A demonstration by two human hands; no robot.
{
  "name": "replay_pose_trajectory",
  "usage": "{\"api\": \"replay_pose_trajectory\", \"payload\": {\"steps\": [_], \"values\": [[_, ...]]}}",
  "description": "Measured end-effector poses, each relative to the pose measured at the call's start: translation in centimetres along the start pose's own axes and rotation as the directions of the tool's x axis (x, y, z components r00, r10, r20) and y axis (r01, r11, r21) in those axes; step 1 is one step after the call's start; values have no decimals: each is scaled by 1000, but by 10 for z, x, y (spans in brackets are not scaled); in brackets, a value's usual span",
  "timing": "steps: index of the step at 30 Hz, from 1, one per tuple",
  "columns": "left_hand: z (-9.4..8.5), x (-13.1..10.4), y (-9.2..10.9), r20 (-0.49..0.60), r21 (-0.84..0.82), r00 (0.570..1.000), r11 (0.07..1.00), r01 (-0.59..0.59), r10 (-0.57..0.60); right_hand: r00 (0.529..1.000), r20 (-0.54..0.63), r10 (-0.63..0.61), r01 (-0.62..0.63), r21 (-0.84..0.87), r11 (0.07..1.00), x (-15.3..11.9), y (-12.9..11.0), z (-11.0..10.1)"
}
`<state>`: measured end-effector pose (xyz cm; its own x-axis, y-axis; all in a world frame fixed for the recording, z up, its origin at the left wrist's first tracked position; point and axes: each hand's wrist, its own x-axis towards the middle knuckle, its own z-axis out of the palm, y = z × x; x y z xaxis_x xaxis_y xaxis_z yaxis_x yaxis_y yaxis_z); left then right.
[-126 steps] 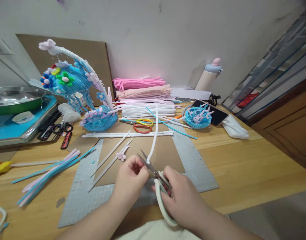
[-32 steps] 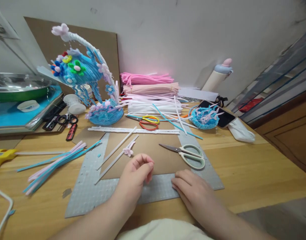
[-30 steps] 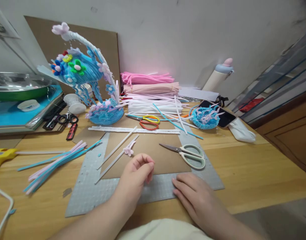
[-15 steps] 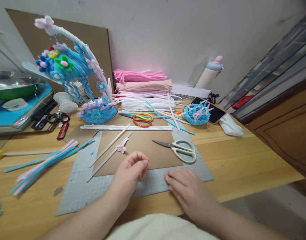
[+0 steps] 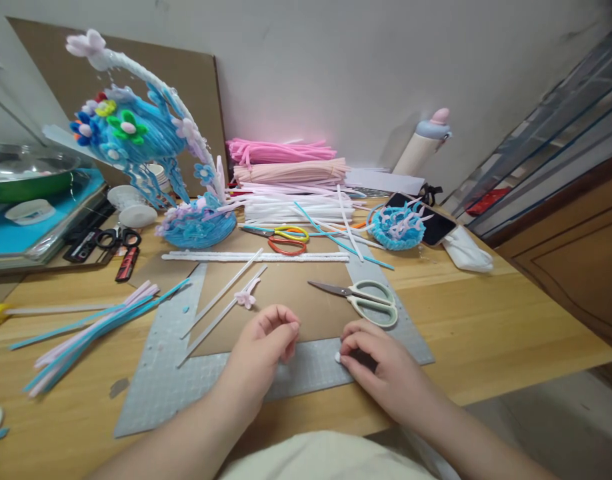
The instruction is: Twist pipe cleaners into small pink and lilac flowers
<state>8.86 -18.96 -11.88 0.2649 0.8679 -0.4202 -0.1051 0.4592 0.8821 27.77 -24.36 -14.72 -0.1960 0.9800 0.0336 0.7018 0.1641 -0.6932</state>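
Over the near part of the brown cardboard (image 5: 306,307), my left hand (image 5: 266,340) is closed with its fingers curled to the thumb; whether anything sits in them is hidden. To its right, my right hand (image 5: 381,360) pinches a small white piece (image 5: 337,357) between thumb and fingertips, just above the grey cutting mat (image 5: 316,363). Scissors with pale green handles (image 5: 373,301) lie just beyond the right hand, blades pointing left. A pale pink pipe-cleaner flower (image 5: 246,297) rests by two thin white sticks (image 5: 221,317) beyond the left hand.
Bundled pipe cleaners (image 5: 291,173) are stacked by the wall. A blue flower-covered craft (image 5: 141,133) stands back left, a small blue basket-like piece (image 5: 399,227) back right. Red-and-yellow scissors (image 5: 289,239), loose pipe cleaners (image 5: 96,333) and a bottle (image 5: 421,150) are also around.
My right hand has gone from lying flat on the mat to a pinch, and the small white piece now shows at its fingertips. My left hand looks nearly the same.
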Motion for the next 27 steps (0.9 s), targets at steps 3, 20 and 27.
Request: {"api": "replay_pose_trajectory", "payload": {"steps": [3, 20, 27], "values": [[1, -1, 1, 5, 0, 1000, 1000, 4, -4, 1000, 29, -5, 6, -47, 999, 3, -2, -1], [2, -2, 4, -24, 4, 1000, 1000, 6, -6, 987, 143, 75, -10, -411, 912, 20, -20, 0], [-30, -34, 13, 73, 341, 994, 935, -98, 78, 971, 204, 127, 36, -646, 762, 27, -26, 10]]}}
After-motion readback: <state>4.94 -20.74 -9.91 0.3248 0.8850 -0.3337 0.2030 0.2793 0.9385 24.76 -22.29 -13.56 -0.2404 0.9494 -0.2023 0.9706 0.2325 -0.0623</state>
